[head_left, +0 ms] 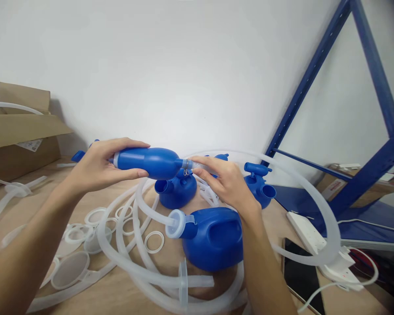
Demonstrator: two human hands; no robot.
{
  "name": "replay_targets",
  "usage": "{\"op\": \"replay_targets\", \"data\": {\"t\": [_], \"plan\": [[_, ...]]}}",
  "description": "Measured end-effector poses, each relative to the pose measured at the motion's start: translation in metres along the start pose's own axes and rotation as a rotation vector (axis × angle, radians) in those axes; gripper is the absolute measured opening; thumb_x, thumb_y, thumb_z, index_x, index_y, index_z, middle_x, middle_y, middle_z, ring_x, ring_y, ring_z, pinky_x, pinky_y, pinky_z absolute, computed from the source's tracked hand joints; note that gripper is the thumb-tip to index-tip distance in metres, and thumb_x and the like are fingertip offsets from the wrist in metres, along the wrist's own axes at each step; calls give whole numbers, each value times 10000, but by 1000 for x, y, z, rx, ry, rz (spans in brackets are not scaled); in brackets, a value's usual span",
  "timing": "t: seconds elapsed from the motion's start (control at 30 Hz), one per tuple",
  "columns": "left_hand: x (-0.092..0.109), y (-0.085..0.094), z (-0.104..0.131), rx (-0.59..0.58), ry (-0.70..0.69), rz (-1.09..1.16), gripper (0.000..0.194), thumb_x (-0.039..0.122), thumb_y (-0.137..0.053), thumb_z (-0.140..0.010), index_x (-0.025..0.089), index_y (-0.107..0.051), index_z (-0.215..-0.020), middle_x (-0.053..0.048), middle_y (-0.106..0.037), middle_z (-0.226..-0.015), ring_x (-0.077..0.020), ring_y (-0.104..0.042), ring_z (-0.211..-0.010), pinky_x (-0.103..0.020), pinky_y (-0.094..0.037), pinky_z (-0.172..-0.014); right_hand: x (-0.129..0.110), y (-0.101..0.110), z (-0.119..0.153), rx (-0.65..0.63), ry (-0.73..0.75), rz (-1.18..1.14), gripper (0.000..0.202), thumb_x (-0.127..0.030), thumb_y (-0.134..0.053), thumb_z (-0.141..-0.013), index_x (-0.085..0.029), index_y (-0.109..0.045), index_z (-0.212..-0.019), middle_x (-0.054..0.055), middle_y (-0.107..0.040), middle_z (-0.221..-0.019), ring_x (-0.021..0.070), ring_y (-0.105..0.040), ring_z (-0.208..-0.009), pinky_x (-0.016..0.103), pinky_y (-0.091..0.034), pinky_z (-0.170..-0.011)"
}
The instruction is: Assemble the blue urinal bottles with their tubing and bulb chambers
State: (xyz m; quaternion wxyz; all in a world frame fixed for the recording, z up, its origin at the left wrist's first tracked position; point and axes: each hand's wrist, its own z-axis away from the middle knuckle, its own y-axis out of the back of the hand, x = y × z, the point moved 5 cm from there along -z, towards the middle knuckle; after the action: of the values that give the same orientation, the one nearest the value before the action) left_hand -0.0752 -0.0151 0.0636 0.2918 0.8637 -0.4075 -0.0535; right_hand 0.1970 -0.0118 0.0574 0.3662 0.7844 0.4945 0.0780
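Observation:
My left hand [110, 164] is wrapped round a blue bulb-shaped plastic part [147, 162], held level above the table. A clear hose [194, 164] is fitted on its narrow right end, with a small metal clip [185, 168] at the joint. My right hand [221, 177] is closed on this hose just beside the clip. Below lies a blue plastic urinal bottle [213, 245], its mouth covered by a translucent cap [175, 224] that has a hose running from it. My right forearm hides part of that bottle.
Behind stand more blue urinal bottles [180, 192] [259, 186]. Coiled translucent hoses [118, 258] and several white rings [154, 242] cover the table's left and middle. A cardboard box [22, 131] is at left; a phone [300, 271], power strip [307, 234] and blue rack [310, 70] are at right.

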Motion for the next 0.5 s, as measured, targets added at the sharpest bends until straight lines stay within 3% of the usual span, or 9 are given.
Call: {"op": "replay_targets", "data": {"t": [0.1, 0.2, 0.3, 0.37, 0.43, 0.5], "plan": [[14, 3, 0, -3, -2, -34, 481, 629, -758, -792, 292, -750, -1135, -8, -790, -1003, -232, -749, -836, -350, -609, -754, -2, 0, 0, 4, -3, -18, 291, -410, -598, -1023, -298, -729, -1258, 34, -802, -1149, 249, -760, -1010, 362, -571, -877], [24, 6, -1, -49, -1, -20, 498, 648, -765, -790, 285, -753, -1131, -24, -794, -991, -231, -736, -788, -347, -600, -721, 0, 1, 3, 30, 52, -113, 266, -370, -555, -1043, -271, -781, -1142, 12, -823, -913, 201, -769, -803, 323, -585, -783], [21, 7, 0, -118, 45, 9, 506, 681, -740, -797, 305, -753, -1135, -8, -796, -959, -212, -722, -730, -307, -584, -646, 4, 3, 5, 79, 70, -167, 262, -375, -578, -1030, -259, -813, -1007, -4, -803, -788, 172, -738, -673, 293, -566, -686], [14, 8, 1, -131, 93, 11, 517, 692, -746, -778, 321, -754, -1138, 3, -794, -945, -198, -712, -691, -275, -562, -577, 7, 0, 4, 51, 41, -182, 277, -391, -570, -1035, -264, -814, -1005, 0, -810, -823, 176, -748, -714, 290, -558, -697], [8, 8, 3, -112, 153, -15, 542, 699, -763, -749, 326, -752, -1142, -2, -791, -944, -199, -710, -673, -265, -548, -536, 5, -8, 1, -28, 5, -179, 275, -452, -619, -1005, -280, -789, -1136, 15, -822, -980, 203, -767, -851, 305, -564, -779], [8, 5, 8, -88, 214, -31, 580, 696, -785, -723, 320, -742, -1162, -21, -790, -951, -215, -717, -678, -278, -561, -537, 1, -18, -2, -100, -22, -133, 535, -559, -731, -898, -305, -675, -1365, 38, -796, -1158, 243, -757, -976, 337, -564, -851]]}}
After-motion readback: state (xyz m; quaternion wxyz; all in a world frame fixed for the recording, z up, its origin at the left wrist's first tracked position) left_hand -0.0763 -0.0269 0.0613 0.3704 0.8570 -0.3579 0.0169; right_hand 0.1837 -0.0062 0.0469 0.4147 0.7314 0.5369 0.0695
